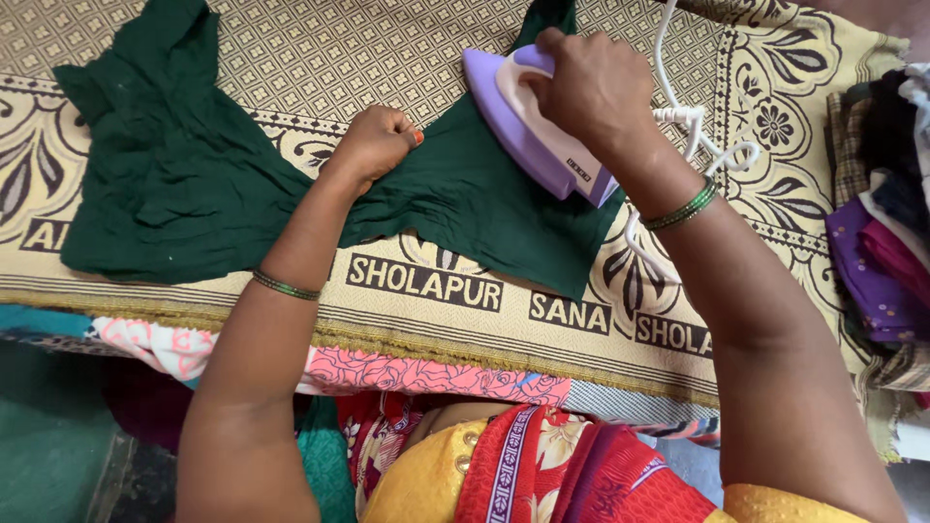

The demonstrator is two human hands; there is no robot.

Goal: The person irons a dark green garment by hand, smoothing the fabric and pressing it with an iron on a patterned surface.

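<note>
A dark green garment (184, 184) lies spread across a cream patterned woven cloth (407, 58) that covers the work surface. My left hand (378, 140) is closed and presses down on the middle of the green fabric. My right hand (591, 87) grips the handle of a lilac and white electric iron (528, 121), which rests on the right part of the garment with its tip pointing away from me. The iron's white cord (693, 121) coils just right of my wrist.
A pile of folded clothes (886, 232) in purple, pink and dark colours sits at the right edge. Layers of pink and floral cloth (387, 373) hang below the near edge of the surface. A green floor patch (48, 436) shows at lower left.
</note>
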